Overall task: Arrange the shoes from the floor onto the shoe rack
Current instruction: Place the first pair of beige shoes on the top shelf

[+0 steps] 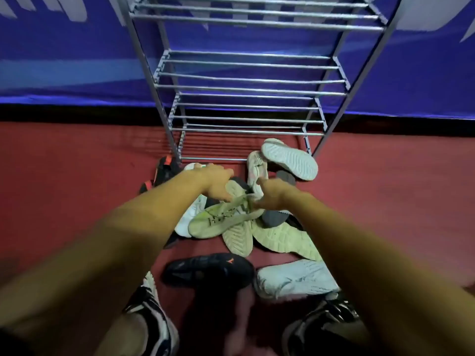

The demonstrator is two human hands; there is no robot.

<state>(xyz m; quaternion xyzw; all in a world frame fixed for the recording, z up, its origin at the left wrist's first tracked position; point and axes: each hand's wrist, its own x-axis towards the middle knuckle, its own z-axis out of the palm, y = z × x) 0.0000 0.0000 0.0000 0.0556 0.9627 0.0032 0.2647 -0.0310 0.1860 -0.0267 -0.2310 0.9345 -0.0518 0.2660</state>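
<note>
A heap of shoes lies on the red floor in front of a metal shoe rack (246, 88) whose bar shelves hold nothing. A pale green sneaker (221, 219) lies on top of the heap. My left hand (216, 182) rests on a pale sole at its upper end. My right hand (271, 195) is closed on the sneaker's heel end. Around it lie white sneakers (290, 158), an upturned pale sole (285, 240), a black shoe (208, 269), a white shoe (295, 278) and a black-and-red shoe (164, 170).
A blue banner wall (64, 60) stands behind the rack. My own feet in black-and-white sneakers (151, 314) are at the bottom edge, close to the heap. Red floor stretches left and right of the pile.
</note>
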